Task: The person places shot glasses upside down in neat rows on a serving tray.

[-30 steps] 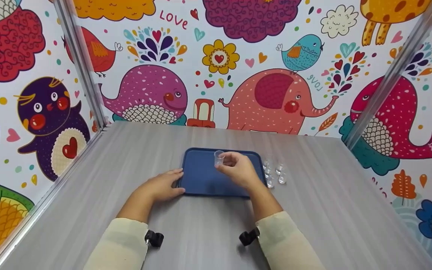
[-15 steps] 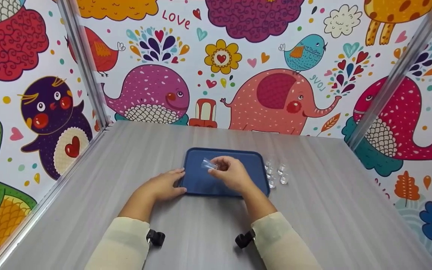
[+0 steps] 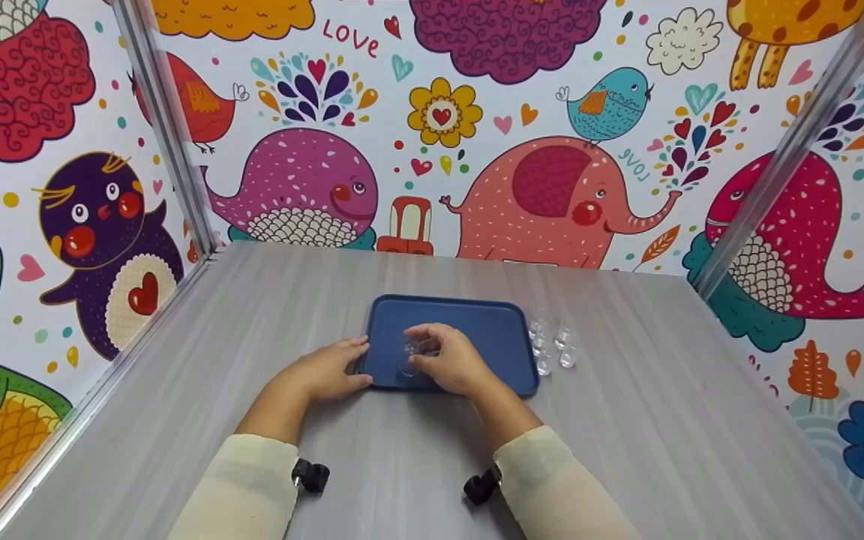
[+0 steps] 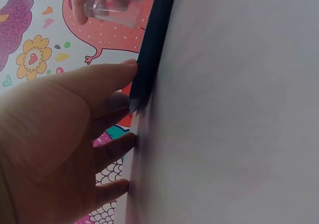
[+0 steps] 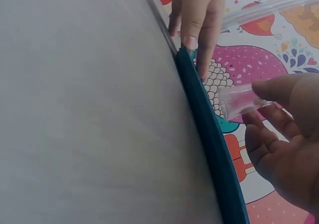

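My right hand point(image 3: 448, 361) pinches a small clear plastic cup point(image 3: 407, 361) between thumb and fingers, over the left front part of a blue tray point(image 3: 488, 319). In the right wrist view the cup point(image 5: 238, 102) is upside down, its wide mouth towards the tray. The rim is close to the tray; whether it touches, I cannot tell. My left hand point(image 3: 327, 372) rests at the tray's left edge with extended fingers. The left wrist view shows the thumb against the tray rim point(image 4: 152, 50) and the other fingertips at the table surface.
Several more clear cups point(image 3: 567, 355) stand on the grey table point(image 3: 627, 420), close beside the tray's right edge. Printed walls point(image 3: 522, 97) with metal posts enclose the table at the back and sides.
My right hand has turned the cup from mouth up to mouth down and moved it left and nearer to me. The left hand has stayed at the tray edge.
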`<state>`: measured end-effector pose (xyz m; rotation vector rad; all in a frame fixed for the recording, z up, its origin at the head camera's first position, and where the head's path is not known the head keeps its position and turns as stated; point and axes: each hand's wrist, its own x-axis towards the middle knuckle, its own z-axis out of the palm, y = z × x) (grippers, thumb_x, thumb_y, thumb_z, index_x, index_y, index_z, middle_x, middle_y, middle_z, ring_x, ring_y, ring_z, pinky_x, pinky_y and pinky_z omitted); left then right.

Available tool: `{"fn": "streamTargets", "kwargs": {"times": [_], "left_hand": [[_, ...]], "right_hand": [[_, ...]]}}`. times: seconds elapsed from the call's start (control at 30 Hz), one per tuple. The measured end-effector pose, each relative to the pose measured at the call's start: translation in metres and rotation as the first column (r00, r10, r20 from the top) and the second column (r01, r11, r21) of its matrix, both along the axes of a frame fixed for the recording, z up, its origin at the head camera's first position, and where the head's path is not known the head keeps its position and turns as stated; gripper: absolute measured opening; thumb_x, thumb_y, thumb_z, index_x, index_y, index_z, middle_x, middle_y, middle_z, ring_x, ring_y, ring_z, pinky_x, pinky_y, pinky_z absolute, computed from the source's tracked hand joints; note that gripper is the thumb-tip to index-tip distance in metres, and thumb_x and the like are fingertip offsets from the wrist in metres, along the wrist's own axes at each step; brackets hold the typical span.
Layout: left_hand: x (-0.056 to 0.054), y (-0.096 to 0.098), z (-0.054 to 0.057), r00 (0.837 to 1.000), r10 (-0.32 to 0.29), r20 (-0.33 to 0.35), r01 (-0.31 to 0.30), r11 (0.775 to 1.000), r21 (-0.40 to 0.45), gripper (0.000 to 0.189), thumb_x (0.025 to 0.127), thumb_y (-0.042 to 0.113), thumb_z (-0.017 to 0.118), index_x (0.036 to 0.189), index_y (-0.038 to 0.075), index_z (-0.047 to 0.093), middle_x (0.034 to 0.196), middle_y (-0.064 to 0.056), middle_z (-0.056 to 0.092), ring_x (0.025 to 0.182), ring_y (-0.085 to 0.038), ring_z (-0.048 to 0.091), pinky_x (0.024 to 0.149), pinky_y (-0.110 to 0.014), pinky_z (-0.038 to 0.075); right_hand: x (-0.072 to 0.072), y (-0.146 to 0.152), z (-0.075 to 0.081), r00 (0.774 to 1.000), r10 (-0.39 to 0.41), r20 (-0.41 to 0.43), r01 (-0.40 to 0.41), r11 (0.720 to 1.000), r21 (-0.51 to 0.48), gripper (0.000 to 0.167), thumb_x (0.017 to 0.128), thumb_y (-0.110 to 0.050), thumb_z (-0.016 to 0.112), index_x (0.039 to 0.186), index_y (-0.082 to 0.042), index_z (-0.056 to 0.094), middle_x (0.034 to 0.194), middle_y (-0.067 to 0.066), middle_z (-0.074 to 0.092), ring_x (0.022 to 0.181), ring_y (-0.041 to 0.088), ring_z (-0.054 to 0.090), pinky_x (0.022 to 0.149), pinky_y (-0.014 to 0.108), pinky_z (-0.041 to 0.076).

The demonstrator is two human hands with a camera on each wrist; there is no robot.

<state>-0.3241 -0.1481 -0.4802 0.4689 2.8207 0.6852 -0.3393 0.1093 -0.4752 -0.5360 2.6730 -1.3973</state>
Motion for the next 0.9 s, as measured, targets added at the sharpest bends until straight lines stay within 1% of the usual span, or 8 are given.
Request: {"fn": "streamTargets", "kwargs": {"times": [0.1,0.27,0.37,0.53,0.67,0.77,0.9], "left_hand": [[-0.001,0.000,-0.001,1.000,0.001,0.002,-0.001,1.000,0.003,0.070,0.103,0.037,0.069,0.163,0.007,0.046,0.175,-0.006,0.038,0.163,-0.036,0.035,0.133,-0.059,0.029],[-0.002,-0.001,-0.002,1.000,0.003,0.005,-0.003,1.000,0.007,0.070,0.103,0.038,0.069,0.163,0.008,0.046,0.175,-0.005,0.037,0.163,-0.035,0.035,0.133,-0.060,0.029],[-0.001,-0.001,-0.001,1.000,0.000,0.000,0.000,1.000,0.013,0.070,0.103,0.037,0.069,0.163,0.008,0.046,0.175,-0.005,0.038,0.162,-0.036,0.035,0.133,-0.060,0.030],[-0.001,-0.002,0.000,1.000,-0.003,-0.006,0.003,1.000,0.014,0.070,0.103,0.037,0.069,0.162,0.007,0.046,0.175,-0.005,0.038,0.162,-0.037,0.036,0.132,-0.060,0.030],[0.000,-0.002,0.001,1.000,-0.002,-0.006,0.002,1.000,0.010,0.070,0.103,0.036,0.069,0.162,0.007,0.046,0.175,-0.006,0.038,0.162,-0.037,0.036,0.133,-0.060,0.030],[0.000,-0.002,0.000,1.000,-0.001,-0.002,0.001,1.000,0.008,0.070,0.103,0.036,0.069,0.163,0.007,0.046,0.175,-0.006,0.038,0.162,-0.037,0.035,0.133,-0.060,0.030],[0.000,-0.002,0.000,1.000,-0.005,0.001,0.005,1.000,0.004,0.070,0.104,0.037,0.069,0.163,0.007,0.045,0.175,-0.006,0.037,0.162,-0.037,0.035,0.132,-0.061,0.029]], "right_hand": [[0.001,-0.002,-0.003,1.000,0.007,0.019,-0.008,1.000,0.023,0.032,0.099,-0.011,0.075,0.131,-0.017,0.075,0.126,0.001,0.074,0.120,0.023,0.070,0.103,0.045,0.063],[0.002,-0.003,-0.005,0.999,0.033,0.031,-0.035,0.997,0.064,0.027,0.101,-0.013,0.074,0.126,-0.022,0.079,0.123,-0.002,0.077,0.115,0.020,0.070,0.105,0.046,0.062],[0.003,-0.006,-0.005,0.997,0.066,0.034,-0.068,0.995,0.074,0.027,0.102,-0.016,0.073,0.126,-0.025,0.079,0.124,-0.002,0.078,0.114,0.019,0.071,0.107,0.046,0.061],[0.004,-0.009,-0.005,0.993,0.114,0.014,-0.115,0.989,0.091,0.027,0.104,-0.018,0.071,0.130,-0.022,0.078,0.127,-0.002,0.078,0.116,0.017,0.072,0.108,0.046,0.061],[0.005,-0.008,-0.005,0.991,0.128,0.025,-0.130,0.989,0.067,0.028,0.105,-0.021,0.070,0.132,-0.022,0.077,0.129,-0.003,0.078,0.119,0.017,0.072,0.109,0.045,0.061],[0.006,-0.001,-0.001,0.992,0.121,0.031,-0.122,0.992,0.032,0.030,0.105,-0.025,0.070,0.135,-0.022,0.075,0.133,-0.001,0.077,0.123,0.019,0.072,0.109,0.046,0.061],[0.003,0.017,0.004,0.996,0.083,-0.024,-0.083,0.996,-0.026,0.033,0.105,-0.027,0.070,0.136,-0.015,0.073,0.134,0.008,0.076,0.121,0.023,0.073,0.104,0.047,0.062]]}}
